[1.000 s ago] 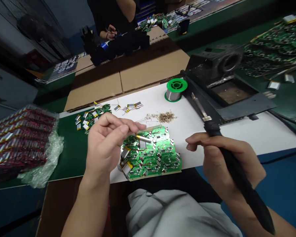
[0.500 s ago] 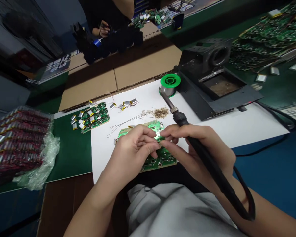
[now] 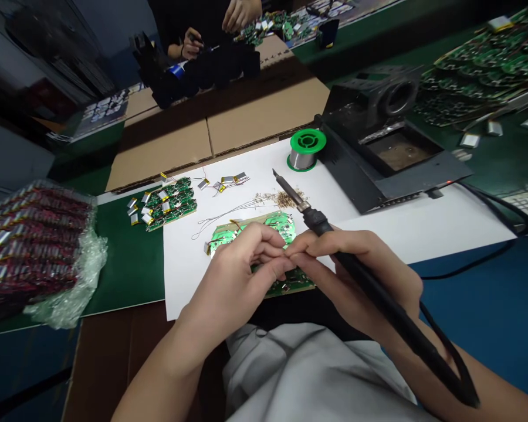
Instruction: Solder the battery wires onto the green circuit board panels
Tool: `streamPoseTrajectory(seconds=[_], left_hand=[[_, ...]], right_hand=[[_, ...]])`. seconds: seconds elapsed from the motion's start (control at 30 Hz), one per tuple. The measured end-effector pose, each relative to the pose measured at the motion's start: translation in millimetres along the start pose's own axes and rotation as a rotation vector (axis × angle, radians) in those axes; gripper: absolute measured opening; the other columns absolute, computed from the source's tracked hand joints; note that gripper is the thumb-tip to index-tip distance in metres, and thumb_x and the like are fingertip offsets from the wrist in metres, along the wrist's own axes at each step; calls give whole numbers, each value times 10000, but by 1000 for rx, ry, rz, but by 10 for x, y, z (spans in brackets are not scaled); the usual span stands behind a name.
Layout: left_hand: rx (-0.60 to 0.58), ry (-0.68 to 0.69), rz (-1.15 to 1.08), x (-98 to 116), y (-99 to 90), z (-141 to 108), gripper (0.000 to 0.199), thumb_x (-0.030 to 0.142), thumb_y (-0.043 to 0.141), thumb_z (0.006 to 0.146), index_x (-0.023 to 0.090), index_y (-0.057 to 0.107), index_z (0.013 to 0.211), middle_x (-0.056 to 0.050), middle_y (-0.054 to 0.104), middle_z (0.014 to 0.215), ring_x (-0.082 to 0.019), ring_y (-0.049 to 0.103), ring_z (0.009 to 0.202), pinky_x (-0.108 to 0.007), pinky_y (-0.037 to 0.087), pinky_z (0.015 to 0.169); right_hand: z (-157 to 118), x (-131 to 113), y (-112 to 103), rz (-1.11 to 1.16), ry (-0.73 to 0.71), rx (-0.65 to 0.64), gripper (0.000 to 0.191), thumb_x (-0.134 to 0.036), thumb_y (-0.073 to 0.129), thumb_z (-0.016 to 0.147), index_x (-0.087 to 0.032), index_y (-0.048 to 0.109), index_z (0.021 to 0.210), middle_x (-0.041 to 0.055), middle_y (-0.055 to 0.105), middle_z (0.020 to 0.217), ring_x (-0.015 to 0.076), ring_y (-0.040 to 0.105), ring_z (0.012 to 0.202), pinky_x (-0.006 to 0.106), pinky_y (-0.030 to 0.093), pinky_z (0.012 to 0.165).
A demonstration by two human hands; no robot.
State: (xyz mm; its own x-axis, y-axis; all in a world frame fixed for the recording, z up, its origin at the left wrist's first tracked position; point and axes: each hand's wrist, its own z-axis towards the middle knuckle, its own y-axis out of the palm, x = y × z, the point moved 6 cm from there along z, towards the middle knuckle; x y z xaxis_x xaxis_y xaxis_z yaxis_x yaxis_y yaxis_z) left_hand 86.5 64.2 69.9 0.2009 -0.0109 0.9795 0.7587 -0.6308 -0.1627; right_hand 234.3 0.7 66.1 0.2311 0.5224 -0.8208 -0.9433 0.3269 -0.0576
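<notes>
A black soldering iron [image 3: 361, 275] lies across my right hand [image 3: 365, 264], its tip pointing up and away over the white sheet. The thumb and forefinger of that hand are pinched together too. Against them press the closed fingertips of my left hand [image 3: 242, 275]; whatever they pinch is too small or too hidden to make out. Just beneath both hands is a green circuit board panel [image 3: 286, 223], partly covered by them. At its left end a small silver battery [image 3: 208, 248] shows.
Beyond the board stand a solder spool [image 3: 303, 159] and a black soldering station [image 3: 378, 152]. Thin wires [image 3: 220, 218] lie on the white sheet [image 3: 185, 264]. Boards with batteries [image 3: 171, 202] and bubble-wrapped stacks [image 3: 35, 246] are at left. Opposite, a co-worker's hands [image 3: 192, 44] are visible.
My fingertips have come together above the board. The soldering iron's tip has swung left, away from the solder spool. Across the table, the co-worker's other hand has come into view.
</notes>
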Motion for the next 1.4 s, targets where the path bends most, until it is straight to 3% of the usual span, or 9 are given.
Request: streamPoseTrajectory(seconds=[0.07, 0.17, 0.33, 0.5, 0.6, 0.87, 1.2, 1.4], left_hand=[[-47, -3, -2, 19, 17, -24, 72, 161, 708, 958, 217, 675, 989, 21, 738, 920, -119, 693, 869, -221, 542, 790], [-122, -66, -46, 11, 40, -41, 53, 183, 712, 951, 200, 732, 905, 24, 704, 819, -106, 615, 763, -216, 483, 699], [-177, -169, -162, -66, 55, -31, 83, 223, 727, 921, 182, 740, 850, 27, 650, 719, -99, 525, 661, -227, 408, 604], [-11, -97, -19, -40, -31, -29, 105, 240, 747, 907, 191, 738, 814, 20, 684, 741, -103, 542, 670, -223, 421, 613], [65, -17, 54, 24, -51, -44, 95, 207, 723, 923, 201, 742, 831, 25, 704, 753, -111, 596, 696, -217, 458, 637], [65, 115, 270, 85, -25, -69, 118, 169, 694, 978, 211, 737, 877, 36, 739, 823, -118, 648, 777, -235, 480, 727], [228, 158, 188, 38, 49, -184, 99, 212, 657, 1021, 247, 691, 935, 41, 726, 892, -128, 655, 841, -242, 500, 755], [145, 167, 395, 65, 41, -206, 121, 215, 543, 1081, 250, 627, 1002, 24, 681, 959, -133, 635, 895, -252, 473, 787]], right_hand=[[-6, 0, -24, 100, 35, 0, 358, 44, 686, 870, -270, 664, 1039, -19, 773, 934, 147, 782, 848, 276, 649, 791], [-8, -7, -35, 237, 50, -45, 361, 48, 657, 879, -263, 669, 1061, -7, 780, 929, 163, 785, 836, 298, 658, 742], [-26, 30, -45, 269, 60, -53, 320, 16, 672, 898, -269, 674, 1044, -10, 789, 920, 155, 781, 809, 293, 652, 727], [-101, 119, -107, 110, 131, 48, 342, -29, 753, 876, -287, 677, 1086, 2, 778, 1012, 178, 774, 938, 331, 638, 835], [-131, 157, -95, 60, 183, 54, 319, -81, 787, 875, -290, 675, 1088, -2, 770, 1004, 168, 754, 901, 319, 618, 811], [-115, 128, -10, 69, 226, 58, 258, -104, 777, 881, -289, 674, 1028, -9, 751, 936, 174, 741, 853, 322, 601, 773], [-118, 75, -16, 96, 156, 76, 294, -44, 740, 861, -274, 652, 1023, -12, 721, 891, 154, 726, 781, 291, 611, 720], [-47, 90, -100, 4, 139, -6, 251, -119, 723, 908, -280, 657, 1089, 6, 740, 912, 168, 737, 839, 304, 610, 767]])
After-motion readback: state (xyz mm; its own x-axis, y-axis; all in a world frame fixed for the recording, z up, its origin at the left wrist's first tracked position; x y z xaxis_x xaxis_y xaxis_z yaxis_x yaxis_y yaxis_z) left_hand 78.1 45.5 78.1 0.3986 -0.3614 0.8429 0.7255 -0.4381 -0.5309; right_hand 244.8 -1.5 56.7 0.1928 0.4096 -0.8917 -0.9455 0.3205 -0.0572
